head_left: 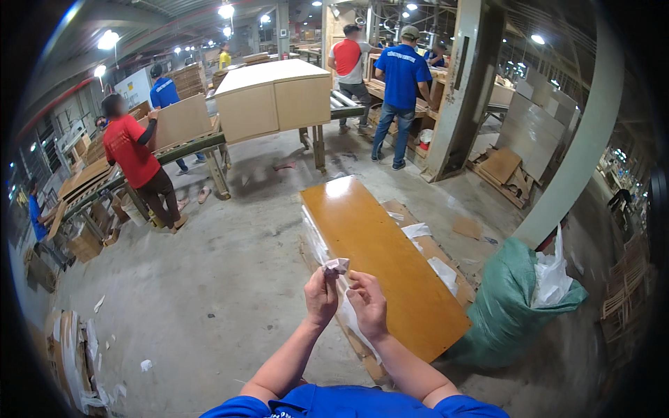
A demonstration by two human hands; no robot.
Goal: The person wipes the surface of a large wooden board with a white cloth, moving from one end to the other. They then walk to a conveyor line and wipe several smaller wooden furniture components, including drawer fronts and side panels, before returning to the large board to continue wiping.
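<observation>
In front of me, my left hand (pixel 322 296) is closed round a small crumpled whitish-pink piece (pixel 337 266), paper or cloth; I cannot tell which. Close beside it, my right hand (pixel 367 304) has its fingers curled in and the index fingertip near the piece. Whether it pinches anything is hidden. Below and beyond both hands lies a long glossy orange-brown wooden panel (pixel 390 258), on top of a stack with white wrapping (pixel 315 233) along its left side.
A green woven sack (pixel 512 306) with white plastic stands right of the panel, near a pale column (pixel 578 139). Cardboard (pixel 463 226) lies on the floor. Farther off, a large pale cabinet (pixel 279 104) sits on a roller conveyor (pixel 345 104). Several people work around it, one in red (pixel 132 150).
</observation>
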